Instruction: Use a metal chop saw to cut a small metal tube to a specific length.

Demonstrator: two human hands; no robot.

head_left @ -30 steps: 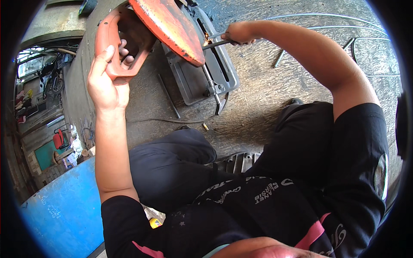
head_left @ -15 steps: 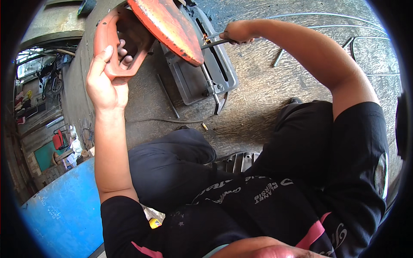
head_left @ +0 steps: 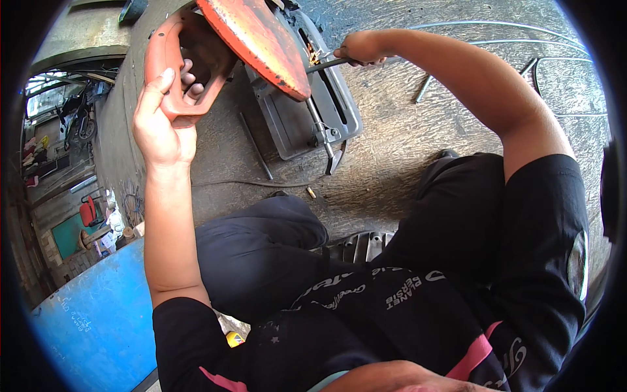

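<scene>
An orange cut-off saw (head_left: 258, 46) with a worn disc guard stands on its dark metal base (head_left: 287, 127). My left hand (head_left: 166, 124) is closed around the saw's D-shaped handle (head_left: 153, 59). My right hand (head_left: 366, 49) grips a thin dark metal rod (head_left: 326, 65), which runs across the base to the guard's right edge. Small orange sparks (head_left: 313, 53) show where the rod meets the guard; the guard hides the cutting disc. A clamp screw (head_left: 317, 117) is on the near part of the base.
A loose dark rod (head_left: 255, 145) lies left of the base, beside a cable (head_left: 228, 183). Long bent thin rods (head_left: 496, 42) spread over the floor at the right. A blue panel (head_left: 98, 313) is at the lower left. My knees frame a slatted metal piece (head_left: 359, 247).
The sparks have spread a little wider and brighter. My left hand and the saw handle have shifted very slightly; the right hand stays almost in place.
</scene>
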